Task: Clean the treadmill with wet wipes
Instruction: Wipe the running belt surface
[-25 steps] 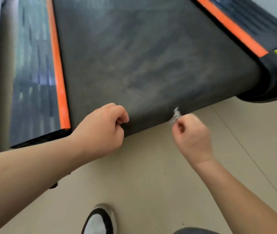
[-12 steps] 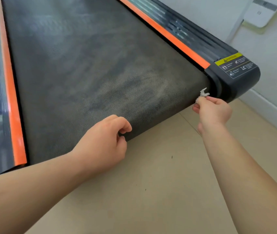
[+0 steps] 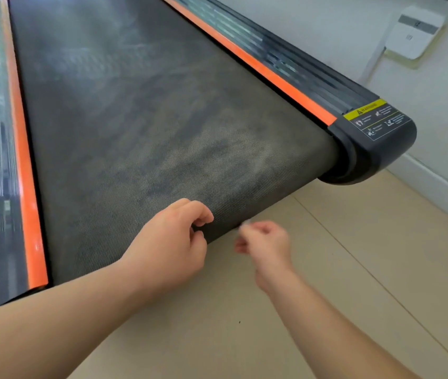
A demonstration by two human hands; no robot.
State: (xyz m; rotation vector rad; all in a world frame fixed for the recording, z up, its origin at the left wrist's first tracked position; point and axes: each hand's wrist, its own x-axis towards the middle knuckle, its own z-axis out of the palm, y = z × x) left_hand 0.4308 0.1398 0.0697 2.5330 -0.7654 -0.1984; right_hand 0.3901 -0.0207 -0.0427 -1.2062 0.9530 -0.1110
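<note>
The treadmill's dark textured belt (image 3: 141, 127) fills the upper view, streaked with dust, between two orange side strips (image 3: 247, 61). My left hand (image 3: 171, 242) rests at the belt's rear edge with its fingers curled loosely and nothing visible in them. My right hand (image 3: 265, 244), blurred by motion, hovers over the floor just off the belt's rear edge. It pinches a small crumpled white wet wipe (image 3: 244, 224), of which only a pale tip shows above the fingers.
The black end cap (image 3: 376, 149) with a yellow warning label closes the treadmill's right rear corner. Beige tiled floor (image 3: 340, 269) lies behind the belt. A white wall with a baseboard runs along the right, where a white scale (image 3: 414, 34) leans.
My right hand has moved left from the black end cap along the belt's rear edge toward my left hand, still holding the wipe. The left hand has stayed at the belt edge.
</note>
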